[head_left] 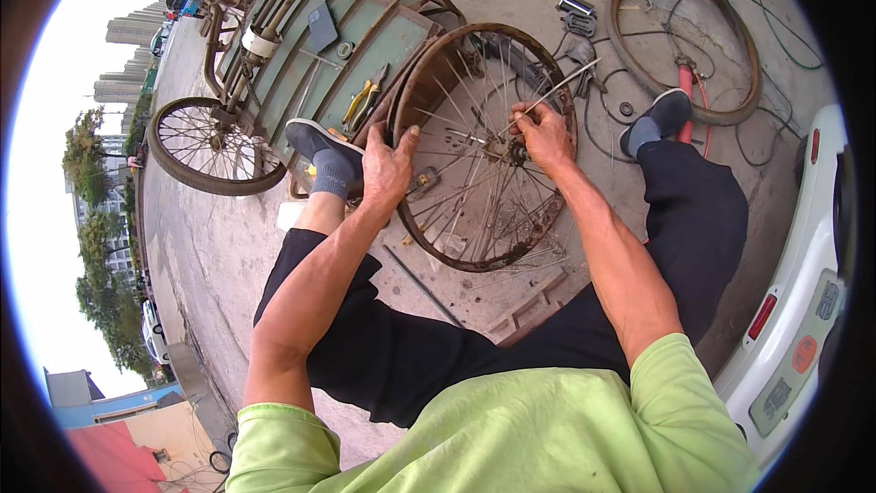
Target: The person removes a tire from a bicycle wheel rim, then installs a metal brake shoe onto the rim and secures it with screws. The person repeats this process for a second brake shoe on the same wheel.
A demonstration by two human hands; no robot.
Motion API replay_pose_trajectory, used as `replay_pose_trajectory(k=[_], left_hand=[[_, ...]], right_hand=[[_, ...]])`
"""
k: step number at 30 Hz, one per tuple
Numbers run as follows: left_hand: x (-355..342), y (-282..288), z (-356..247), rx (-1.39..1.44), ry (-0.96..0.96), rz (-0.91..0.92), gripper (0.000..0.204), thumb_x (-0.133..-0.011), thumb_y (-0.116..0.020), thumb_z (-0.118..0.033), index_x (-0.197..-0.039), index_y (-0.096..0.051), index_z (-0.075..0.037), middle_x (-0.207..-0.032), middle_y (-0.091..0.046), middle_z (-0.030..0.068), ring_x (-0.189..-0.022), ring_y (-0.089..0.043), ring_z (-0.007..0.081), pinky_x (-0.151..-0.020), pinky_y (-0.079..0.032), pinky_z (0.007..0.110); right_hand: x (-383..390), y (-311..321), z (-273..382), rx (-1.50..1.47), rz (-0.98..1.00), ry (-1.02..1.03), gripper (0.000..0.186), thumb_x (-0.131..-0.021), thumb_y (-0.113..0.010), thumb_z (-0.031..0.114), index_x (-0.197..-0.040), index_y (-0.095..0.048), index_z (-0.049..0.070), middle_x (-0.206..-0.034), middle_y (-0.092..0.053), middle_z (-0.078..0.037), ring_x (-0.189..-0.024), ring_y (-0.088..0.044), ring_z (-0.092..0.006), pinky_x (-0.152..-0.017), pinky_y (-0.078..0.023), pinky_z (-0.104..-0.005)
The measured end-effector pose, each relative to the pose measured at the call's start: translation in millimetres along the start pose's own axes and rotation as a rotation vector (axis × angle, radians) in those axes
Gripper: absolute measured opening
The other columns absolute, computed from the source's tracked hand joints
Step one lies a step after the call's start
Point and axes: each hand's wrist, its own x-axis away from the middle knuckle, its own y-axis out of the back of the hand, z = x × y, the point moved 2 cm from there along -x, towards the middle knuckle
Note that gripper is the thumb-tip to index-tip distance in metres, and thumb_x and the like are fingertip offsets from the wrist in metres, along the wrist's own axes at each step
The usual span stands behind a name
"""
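Observation:
A rusty spoked wheel [474, 266] without a tyre stands tilted between my legs, many of its thin spokes running to the hub [518, 154]. My left hand [388, 167] is closed around the rim on its left side, thumb on top. Near the hub, my right hand [546, 137] pinches a thin, light metal spoke [573, 77] that points up and to the right. Whether that spoke's lower end sits in the hub is hidden by my fingers. Pliers with yellow handles [356, 107] lie just beyond my left hand.
An overturned green cart [388, 23] lies at the upper left, a tyred wheel [162, 148] attached. A loose tyre [616, 32] and a red pump [685, 96] are near my right foot. Cables curl over the concrete. A white vehicle [826, 183] stands close on the right.

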Motion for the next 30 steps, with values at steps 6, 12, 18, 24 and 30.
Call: replay_pose_trajectory(k=[6, 12, 18, 24, 30], left_hand=[[-0.2, -18.8, -58.5, 0.220, 0.164, 0.149, 0.062, -0.085, -0.088, -0.023, -0.129, -0.060, 0.010, -0.098, -0.070, 0.0142, -0.087, -0.064, 0.0202, -0.084, -0.054, 0.038], [9.0, -18.5, -101.6, 0.200, -0.009, 0.145, 0.065, -0.083, -0.089, -0.025, -0.130, -0.059, 0.009, -0.108, -0.072, 0.0183, -0.094, -0.068, 0.0233, -0.089, -0.055, 0.038], [25.3, -14.4, -127.8, 0.102, -0.071, 0.133, 0.072, -0.083, -0.090, -0.028, -0.135, -0.056, 0.008, -0.106, -0.074, 0.0184, -0.093, -0.070, 0.0240, -0.088, -0.056, 0.038], [12.5, -5.8, -103.0, 0.075, -0.116, 0.126, 0.069, -0.087, -0.087, -0.026, -0.138, -0.055, 0.007, -0.113, -0.073, 0.0211, -0.102, -0.071, 0.0272, -0.096, -0.055, 0.039], [1.0, 4.6, -70.4, 0.041, -0.147, 0.139, 0.061, -0.088, -0.084, -0.019, -0.135, -0.055, 0.007, -0.120, -0.072, 0.0204, -0.111, -0.069, 0.0272, -0.102, -0.052, 0.038]], right_hand=[[-4.8, 20.5, 87.6, 0.183, 0.056, 0.168, 0.024, -0.106, -0.066, 0.017, -0.123, -0.071, 0.002, -0.100, -0.076, -0.005, -0.086, -0.073, -0.0119, -0.075, -0.057, -0.0295], [11.3, 59.9, 167.1, 0.503, 0.207, 0.362, 0.033, -0.104, -0.071, 0.031, -0.123, -0.074, 0.004, -0.086, -0.074, -0.003, -0.076, -0.067, -0.0095, -0.073, -0.056, -0.0316], [32.7, 60.9, 170.5, 0.309, 0.163, 0.341, 0.031, -0.105, -0.071, 0.030, -0.122, -0.076, 0.004, -0.087, -0.072, 0.000, -0.077, -0.065, -0.0084, -0.073, -0.055, -0.0303], [34.8, 47.7, 182.0, 0.283, 0.196, 0.375, 0.029, -0.104, -0.072, 0.028, -0.120, -0.077, 0.004, -0.092, -0.076, -0.003, -0.081, -0.067, -0.0098, -0.076, -0.055, -0.0308], [30.6, 52.0, 194.4, 0.367, 0.113, 0.556, 0.029, -0.103, -0.071, 0.029, -0.116, -0.078, 0.004, -0.093, -0.077, -0.006, -0.082, -0.068, -0.0138, -0.078, -0.054, -0.0344]])
